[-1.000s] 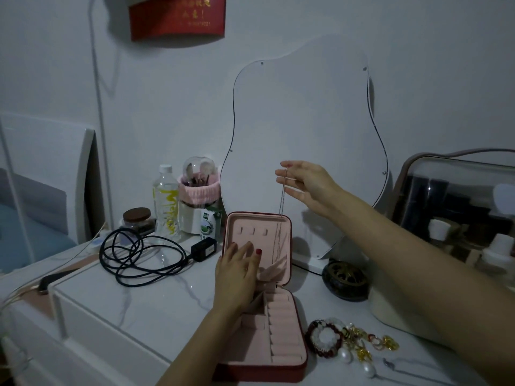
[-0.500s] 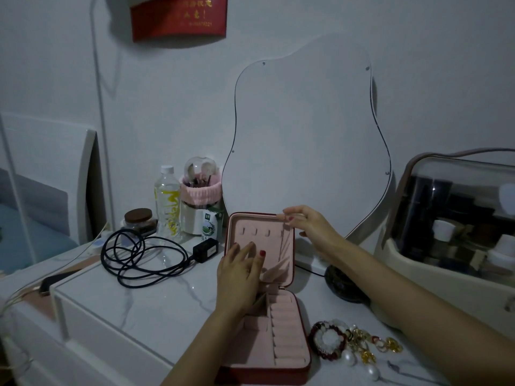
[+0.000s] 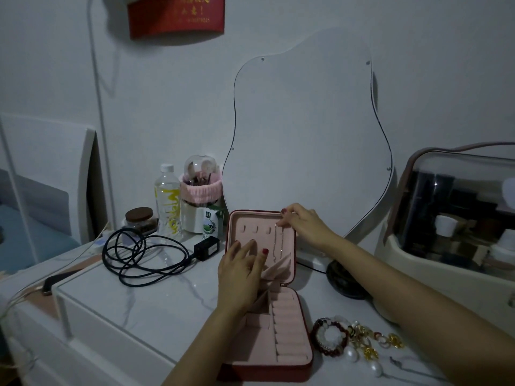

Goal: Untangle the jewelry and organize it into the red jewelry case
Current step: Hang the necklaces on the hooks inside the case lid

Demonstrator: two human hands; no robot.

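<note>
Pink lining of the red jewelry case [image 3: 260, 355] at centre frame is being dressed: a thin chain necklace [image 3: 278, 243] is being pinched onto a lid hook by the right hand [image 3: 302, 224], while the left hand [image 3: 241, 271], fingers spread, is bracing the lid. Tangled jewelry [image 3: 355, 339] is waiting at lower right on the counter [image 3: 156, 302].

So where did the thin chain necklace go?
In the head view, the thin silver chain necklace hangs down the right side of the red jewelry case's raised pink lid, its top pinched in the right hand, beside the left hand.

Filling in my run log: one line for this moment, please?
step: hang chain in lid | right hand: pinching chain top | left hand: on case lid pocket | pile: unsorted
</note>
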